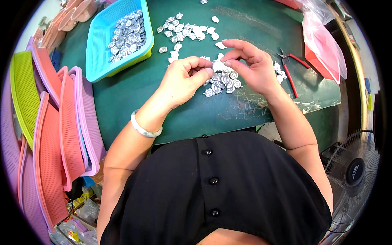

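Observation:
Close together over the green table (134,112), both my hands hold one small silvery rose-shaped metal piece (218,66). My left hand (183,79) pinches its left edge between thumb and forefinger. From the other side, the thumb and forefinger of my right hand (255,69) close on it, while the other fingers stay raised. Just under my fingertips lies a pile of similar silvery rose pieces (220,83). More rose pieces (192,32) are scattered farther back, and a few (279,73) lie beside my right wrist.
A blue basket (94,47) at the back left contains many rose pieces. Red-handled pliers (290,73) lie right, near a red bin (320,61) lined with pink plastic. Stacked colored baskets (51,134) crowd the left side; a fan (354,173) stands at lower right.

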Motion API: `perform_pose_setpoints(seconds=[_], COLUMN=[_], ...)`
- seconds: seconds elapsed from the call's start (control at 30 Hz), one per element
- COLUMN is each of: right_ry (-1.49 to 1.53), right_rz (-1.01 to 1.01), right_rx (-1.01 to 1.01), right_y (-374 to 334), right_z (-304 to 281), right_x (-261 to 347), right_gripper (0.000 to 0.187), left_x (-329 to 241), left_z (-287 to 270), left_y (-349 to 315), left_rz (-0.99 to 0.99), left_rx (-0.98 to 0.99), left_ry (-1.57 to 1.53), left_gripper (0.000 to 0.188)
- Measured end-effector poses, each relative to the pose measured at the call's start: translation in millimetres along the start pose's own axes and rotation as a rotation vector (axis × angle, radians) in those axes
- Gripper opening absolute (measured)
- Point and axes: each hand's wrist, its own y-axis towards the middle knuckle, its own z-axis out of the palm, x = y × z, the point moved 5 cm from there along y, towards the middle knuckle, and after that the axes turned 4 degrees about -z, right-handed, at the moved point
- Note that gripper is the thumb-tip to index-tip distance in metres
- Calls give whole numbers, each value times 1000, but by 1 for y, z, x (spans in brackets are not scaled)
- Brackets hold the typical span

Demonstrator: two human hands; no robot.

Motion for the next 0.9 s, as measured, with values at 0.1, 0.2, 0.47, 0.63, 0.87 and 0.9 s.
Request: perform_pose_setpoints(seconds=[0.1,0.2,0.47,0.63,0.87,0.9], right_ry=[20,64,182,262,265,263], right_rz=[-24,5,130,182,200,207], right_rx=[-8,-19,-40,-48,-23,-21], right_y=[0,0,-3,-4,-4,-4], right_z=[3,6,11,11,13,13], right_x=[0,-4,-14,-17,-18,-18], right_gripper=[36,35,34,32,30,30], left_x=[2,7,12,14,12,13], left_z=[1,2,5,6,13,12], left_y=[1,1,3,3,2,3], left_rz=[20,27,6,-47,-101,-112], left_rx=[10,14,65,101,115,114], left_ry=[-81,-173,-236,-416,-479,-474], left_gripper=[20,21,22,23,26,27])
